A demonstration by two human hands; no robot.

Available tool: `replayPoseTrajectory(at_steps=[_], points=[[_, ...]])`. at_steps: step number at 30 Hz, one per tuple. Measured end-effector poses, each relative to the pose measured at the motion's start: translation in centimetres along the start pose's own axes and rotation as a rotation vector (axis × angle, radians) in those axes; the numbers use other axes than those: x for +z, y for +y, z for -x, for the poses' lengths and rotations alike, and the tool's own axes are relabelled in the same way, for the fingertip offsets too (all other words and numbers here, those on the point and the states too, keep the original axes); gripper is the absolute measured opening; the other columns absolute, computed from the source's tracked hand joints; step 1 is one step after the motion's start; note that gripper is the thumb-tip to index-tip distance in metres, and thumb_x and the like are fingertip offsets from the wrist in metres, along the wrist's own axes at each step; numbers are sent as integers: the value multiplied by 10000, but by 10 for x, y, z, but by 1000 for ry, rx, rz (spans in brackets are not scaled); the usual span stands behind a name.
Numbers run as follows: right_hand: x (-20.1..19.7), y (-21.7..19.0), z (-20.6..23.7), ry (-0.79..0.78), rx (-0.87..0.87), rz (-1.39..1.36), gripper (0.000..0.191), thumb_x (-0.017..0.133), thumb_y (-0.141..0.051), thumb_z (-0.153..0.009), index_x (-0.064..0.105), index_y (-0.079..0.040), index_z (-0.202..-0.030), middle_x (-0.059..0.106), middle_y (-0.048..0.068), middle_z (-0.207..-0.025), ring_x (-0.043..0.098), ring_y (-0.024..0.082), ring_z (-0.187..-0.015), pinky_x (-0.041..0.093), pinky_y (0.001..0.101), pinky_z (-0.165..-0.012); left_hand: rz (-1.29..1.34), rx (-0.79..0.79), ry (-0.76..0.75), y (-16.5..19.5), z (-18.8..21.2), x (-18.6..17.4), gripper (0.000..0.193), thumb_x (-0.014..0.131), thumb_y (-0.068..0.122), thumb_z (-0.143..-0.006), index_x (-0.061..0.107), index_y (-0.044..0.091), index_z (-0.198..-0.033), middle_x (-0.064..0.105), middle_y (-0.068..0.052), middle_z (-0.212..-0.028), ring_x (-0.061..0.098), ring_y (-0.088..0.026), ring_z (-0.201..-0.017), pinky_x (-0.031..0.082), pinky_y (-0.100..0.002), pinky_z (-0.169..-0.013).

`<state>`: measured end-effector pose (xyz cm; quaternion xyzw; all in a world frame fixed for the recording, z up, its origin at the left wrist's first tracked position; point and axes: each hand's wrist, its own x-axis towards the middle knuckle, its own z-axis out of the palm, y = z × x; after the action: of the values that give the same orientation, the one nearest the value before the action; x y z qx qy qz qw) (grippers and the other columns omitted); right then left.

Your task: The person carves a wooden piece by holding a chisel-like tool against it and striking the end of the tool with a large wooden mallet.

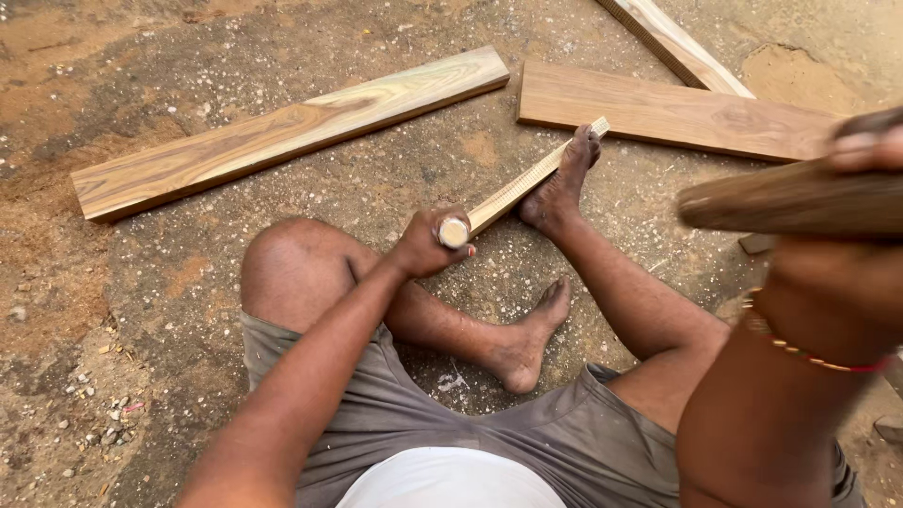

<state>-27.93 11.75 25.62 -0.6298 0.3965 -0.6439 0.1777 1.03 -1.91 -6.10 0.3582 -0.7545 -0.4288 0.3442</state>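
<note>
Wooden and stiff, the long pale narrow strip of timber lies on the gritty ground, running from the far right toward the near middle, its far end pinned under the person's bare right foot; it looks light and rigid, best held near an end. The blurred dark round wooden mallet, near right, seems heavy, with the right hand wrapped around it. The left hand has its fingers curled tight around a small pale-topped chisel handle by the strip's near end.

Planks showing smooth, matt, grained wood; strip looking pale sawn wood; ground lying rough, gritty; shorts appearing matt cloth.
</note>
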Motion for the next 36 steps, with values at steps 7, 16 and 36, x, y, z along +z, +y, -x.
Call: replayPoseTrajectory(at_steps=[7,16,36], points=[[3,15,17,25,33,22,560,746,-44,-829,460,71,-1296,616,193,-1119,717,255,-811,638,375,-723,216,-81,173,-1,1,-7,233,879,175,-811,657,125,-860,727,1,-846,700,-119,-816,627,-369,-805],[13,20,7,-6,-35,108,679,744,-79,-826,398,100,-1382,567,238,-1225,707,287,-848,621,392,-744,250,-92,148,-1,1,-8,280,894,248,-786,647,146,-870,713,32,-877,716,-111,-882,634,-370,-872],[38,128,112,-412,544,667,687,811,-1,-747,459,-29,-1336,661,169,-1137,693,289,-986,611,416,-808,207,111,345,-23,-3,2,272,862,122,-824,659,51,-990,726,-80,-965,731,-200,-892,663,-384,-794]])
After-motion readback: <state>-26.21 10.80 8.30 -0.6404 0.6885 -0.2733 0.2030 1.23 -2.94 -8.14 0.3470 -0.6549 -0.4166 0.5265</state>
